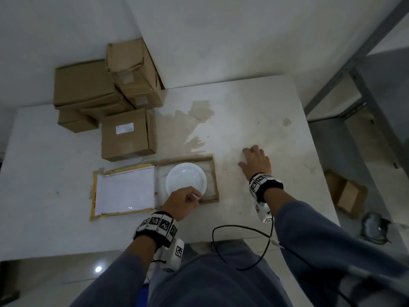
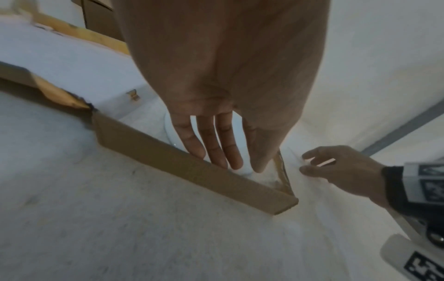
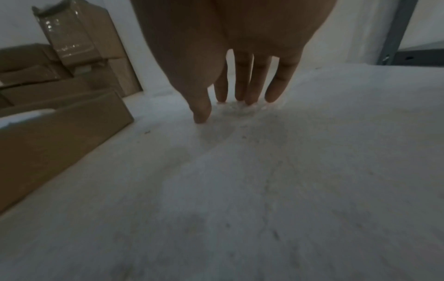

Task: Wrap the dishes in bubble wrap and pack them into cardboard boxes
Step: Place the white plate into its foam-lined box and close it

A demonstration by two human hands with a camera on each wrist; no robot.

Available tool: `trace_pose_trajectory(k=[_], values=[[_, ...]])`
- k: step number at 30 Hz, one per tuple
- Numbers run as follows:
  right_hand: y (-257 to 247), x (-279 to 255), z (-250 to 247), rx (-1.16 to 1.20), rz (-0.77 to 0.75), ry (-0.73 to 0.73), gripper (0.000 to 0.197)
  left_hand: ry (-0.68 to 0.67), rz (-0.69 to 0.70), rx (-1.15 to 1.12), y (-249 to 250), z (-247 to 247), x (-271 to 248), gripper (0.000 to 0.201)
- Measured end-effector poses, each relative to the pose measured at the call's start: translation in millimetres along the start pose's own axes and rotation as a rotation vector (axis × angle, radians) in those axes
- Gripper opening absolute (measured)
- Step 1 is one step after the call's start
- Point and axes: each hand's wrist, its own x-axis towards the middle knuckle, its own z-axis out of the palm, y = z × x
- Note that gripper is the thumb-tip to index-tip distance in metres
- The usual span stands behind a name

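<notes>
- I see the white plate [image 1: 186,179] lying in the shallow open cardboard box [image 1: 213,173] near the front middle of the white table [image 1: 254,120]. The box's lid, lined with white paper, lies folded flat to its left.
- My left hand [image 1: 181,202] is at the plate's near rim, reaching over the box's front wall. In the head view the fingers look curled at the rim; in the left wrist view the fingers [image 2: 211,140] run nearly straight down into the box, so I cannot tell whether they have a real hold on the plate or only touch it.
- My right hand [image 1: 256,161] is well to the right of the box, fingers [image 3: 242,79] spread and straight, tips on the bare, stained tabletop. It holds nothing.
- The closed cardboard boxes [image 1: 106,89] are stacked at the far left of the table, one with a white label [image 1: 125,129] sitting just behind the open box.
- A black cable [image 1: 241,247] loops across the table's front edge.
- The grey metal shelving frame [image 1: 363,85] stands to the right, with a small carton [image 1: 345,191] on the floor beside the table.
</notes>
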Motion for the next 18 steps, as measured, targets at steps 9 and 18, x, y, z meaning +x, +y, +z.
trace_pose_trajectory(k=[9,18], values=[[11.7,-10.3,-4.5,0.345,-0.117,0.074,0.017,0.074,0.042,-0.111,29.2,0.3,9.7,0.015],[-38.8,-58.7,-16.8,0.184,-0.884,0.222,0.024,0.240,-0.354,-1.057,51.6,-42.4,66.1,0.077]])
